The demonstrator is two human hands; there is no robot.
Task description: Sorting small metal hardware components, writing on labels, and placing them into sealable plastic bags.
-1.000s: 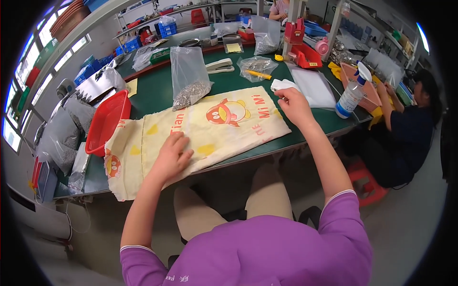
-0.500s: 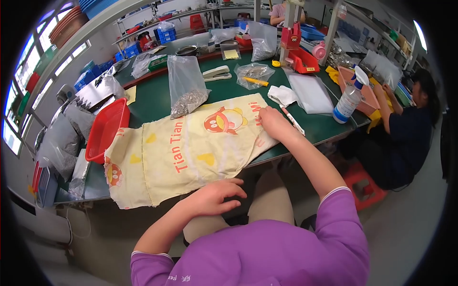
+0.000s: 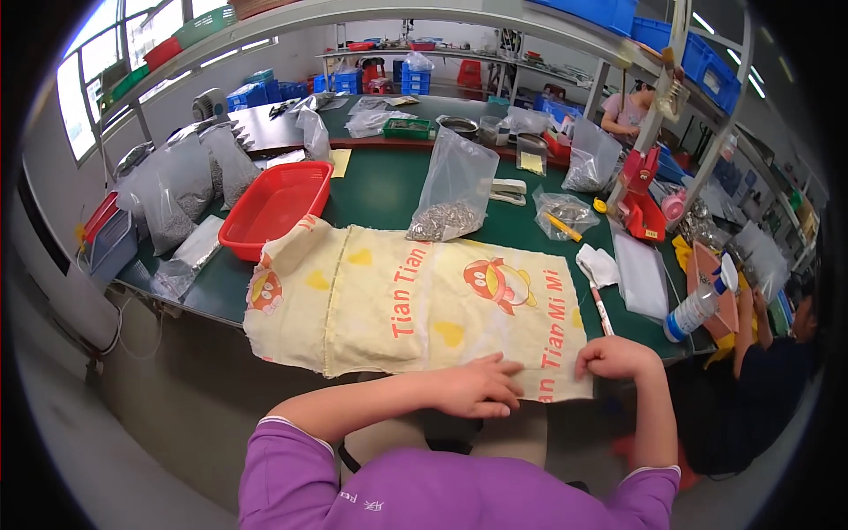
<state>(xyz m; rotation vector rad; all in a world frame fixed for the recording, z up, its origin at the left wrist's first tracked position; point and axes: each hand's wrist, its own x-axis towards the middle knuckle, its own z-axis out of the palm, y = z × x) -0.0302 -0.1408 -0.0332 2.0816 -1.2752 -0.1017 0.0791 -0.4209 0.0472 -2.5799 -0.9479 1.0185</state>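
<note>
A pale yellow cloth (image 3: 380, 305) printed with cartoon penguins and red lettering lies across the front of the green table, its near edge hanging over. My left hand (image 3: 477, 386) rests at the cloth's near edge, palm down with the fingers apart. At the cloth's right edge, my right hand (image 3: 618, 358) is closed, thumb and finger pinching the fabric. A clear bag of small metal parts (image 3: 450, 194) stands on the cloth's far edge. Just beyond my right hand lie a pen (image 3: 601, 311) and a crumpled white cloth (image 3: 598, 265).
A red tray (image 3: 276, 208) sits left of the cloth, near several filled plastic bags (image 3: 177, 194). To the right are a spray bottle (image 3: 693, 314), a flat plastic sheet (image 3: 639, 278) and a stapler (image 3: 508, 191). A co-worker (image 3: 777, 371) sits at the far right.
The cloth's right end is now unfolded and lies flatter. My right hand has come nearer, and my left hand has moved right onto the near edge. The view has turned right.
</note>
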